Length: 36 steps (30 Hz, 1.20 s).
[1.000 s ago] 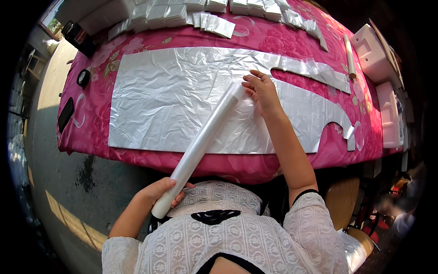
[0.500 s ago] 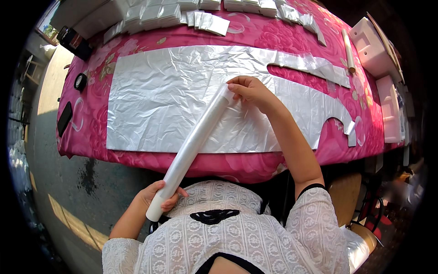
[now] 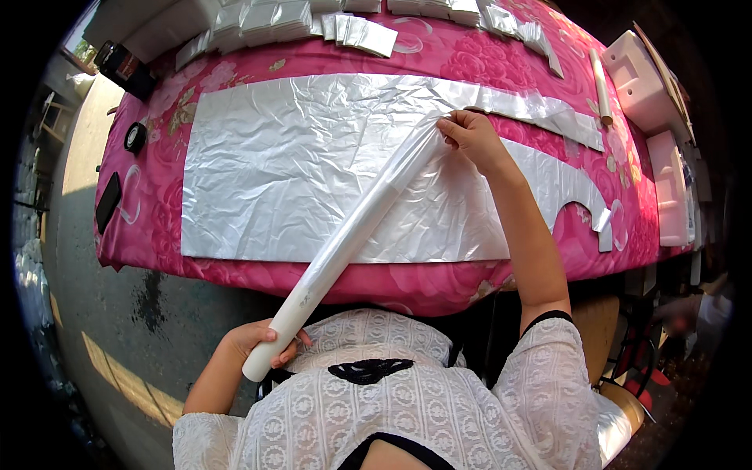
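A long roll of clear plastic film [image 3: 329,258] slants from my lap up over the table. Its lower end rests in my left hand [image 3: 265,345], with the fingers wrapped round it. My right hand [image 3: 474,139] pinches the free edge of the film, drawn out past the roll's upper end. Under it lies a large, creased silvery-white plastic sheet [image 3: 266,172], flat on the table. On the sheet's right side are two strap-like strips with a rounded cutout between them, and a smaller curved cut lies near the front.
A pink floral tablecloth [image 3: 407,274] covers the table. Stacks of folded silvery packets [image 3: 274,22] line the far edge. At the left are a dark jar [image 3: 125,70], a roll of black tape [image 3: 135,138] and a phone [image 3: 109,202]. Right are a thin tube [image 3: 601,86] and foam boxes [image 3: 644,82].
My right hand has moved right and slightly away from me, drawing film off the roll's upper end. My left hand still holds the lower end, nearly in place.
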Each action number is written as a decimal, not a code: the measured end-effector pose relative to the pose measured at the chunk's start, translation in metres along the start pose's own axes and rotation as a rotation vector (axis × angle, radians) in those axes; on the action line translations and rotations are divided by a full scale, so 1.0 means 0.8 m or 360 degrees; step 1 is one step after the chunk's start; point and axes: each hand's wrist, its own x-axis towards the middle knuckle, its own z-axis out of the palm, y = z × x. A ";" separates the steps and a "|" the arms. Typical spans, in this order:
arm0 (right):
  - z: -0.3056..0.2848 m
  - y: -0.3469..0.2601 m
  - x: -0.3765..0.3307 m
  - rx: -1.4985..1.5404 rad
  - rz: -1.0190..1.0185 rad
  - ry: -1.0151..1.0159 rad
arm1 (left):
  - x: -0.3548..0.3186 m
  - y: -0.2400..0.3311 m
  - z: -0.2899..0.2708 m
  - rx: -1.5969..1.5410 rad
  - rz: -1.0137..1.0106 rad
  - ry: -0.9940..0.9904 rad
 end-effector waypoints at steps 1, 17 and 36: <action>-0.021 0.007 0.009 -0.0047 -0.0072 0.0103 | -0.012 -0.005 -0.011 0.0022 -0.0017 0.0004; -0.016 -0.001 0.041 -0.0341 -0.0111 0.0082 | 0.035 0.168 0.117 0.3046 0.0371 0.0859; 0.015 -0.006 0.067 -0.0558 -0.0186 -0.0049 | 0.154 0.091 0.097 0.4046 0.1116 0.0373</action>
